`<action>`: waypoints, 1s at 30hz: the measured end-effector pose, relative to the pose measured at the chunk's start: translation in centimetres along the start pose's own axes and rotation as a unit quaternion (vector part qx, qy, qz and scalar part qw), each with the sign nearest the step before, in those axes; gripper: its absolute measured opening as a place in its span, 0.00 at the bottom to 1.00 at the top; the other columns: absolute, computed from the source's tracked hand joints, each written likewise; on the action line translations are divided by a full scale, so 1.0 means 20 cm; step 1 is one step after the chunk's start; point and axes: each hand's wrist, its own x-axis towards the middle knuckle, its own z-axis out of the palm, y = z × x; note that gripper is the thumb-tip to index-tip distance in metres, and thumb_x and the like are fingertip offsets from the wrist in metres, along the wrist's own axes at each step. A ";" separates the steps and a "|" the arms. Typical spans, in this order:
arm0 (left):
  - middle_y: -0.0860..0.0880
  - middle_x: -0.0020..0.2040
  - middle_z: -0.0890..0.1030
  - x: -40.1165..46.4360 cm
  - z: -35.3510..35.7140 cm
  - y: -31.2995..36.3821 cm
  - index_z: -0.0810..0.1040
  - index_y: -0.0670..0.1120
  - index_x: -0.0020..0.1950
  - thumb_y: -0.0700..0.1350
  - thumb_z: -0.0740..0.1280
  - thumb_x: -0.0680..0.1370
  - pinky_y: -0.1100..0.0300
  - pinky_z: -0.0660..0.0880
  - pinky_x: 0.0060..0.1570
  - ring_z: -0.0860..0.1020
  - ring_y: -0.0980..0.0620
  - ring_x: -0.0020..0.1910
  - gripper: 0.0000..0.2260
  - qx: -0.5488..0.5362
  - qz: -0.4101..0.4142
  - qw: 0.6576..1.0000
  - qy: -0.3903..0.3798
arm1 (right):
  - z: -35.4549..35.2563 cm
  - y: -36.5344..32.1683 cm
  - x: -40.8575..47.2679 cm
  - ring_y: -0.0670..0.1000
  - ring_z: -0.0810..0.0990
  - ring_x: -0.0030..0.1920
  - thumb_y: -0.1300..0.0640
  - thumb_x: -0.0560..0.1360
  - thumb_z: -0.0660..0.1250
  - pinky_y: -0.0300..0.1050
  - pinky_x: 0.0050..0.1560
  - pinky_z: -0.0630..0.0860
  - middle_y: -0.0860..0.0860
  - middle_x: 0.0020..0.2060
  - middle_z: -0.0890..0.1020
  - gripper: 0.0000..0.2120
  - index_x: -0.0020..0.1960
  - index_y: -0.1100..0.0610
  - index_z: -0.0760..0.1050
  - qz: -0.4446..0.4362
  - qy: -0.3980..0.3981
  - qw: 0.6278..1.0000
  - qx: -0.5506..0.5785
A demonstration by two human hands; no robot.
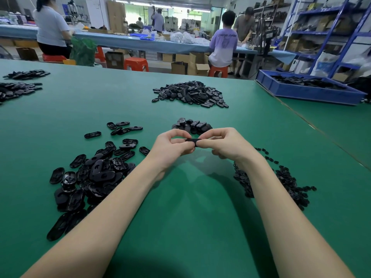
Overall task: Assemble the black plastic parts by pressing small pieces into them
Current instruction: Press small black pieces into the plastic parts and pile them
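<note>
Both hands meet above the middle of the green table (180,207). Between them is one black oval plastic part (193,140), seen edge-on. My left hand (172,146) pinches its left end with curled fingers and thumb. My right hand (224,143) pinches its right end the same way. Whether a small piece sits in the part is hidden by the fingers. A pile of black oval parts (94,173) lies to the left of my left forearm. Small black pieces (289,183) lie scattered beside my right forearm.
A small heap of black parts (191,124) lies just beyond my hands, and a larger heap (190,94) sits farther back. More parts (18,87) lie at the far left. A blue bin (309,89) stands at the right. People work at a far bench.
</note>
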 end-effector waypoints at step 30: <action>0.50 0.40 0.87 0.04 -0.02 -0.06 0.82 0.48 0.49 0.41 0.76 0.73 0.50 0.78 0.60 0.85 0.49 0.48 0.07 0.133 -0.002 0.990 0.038 | 0.09 0.03 0.02 0.40 0.74 0.29 0.54 0.69 0.79 0.32 0.32 0.68 0.39 0.24 0.77 0.08 0.34 0.51 0.81 0.017 0.044 0.997 -0.058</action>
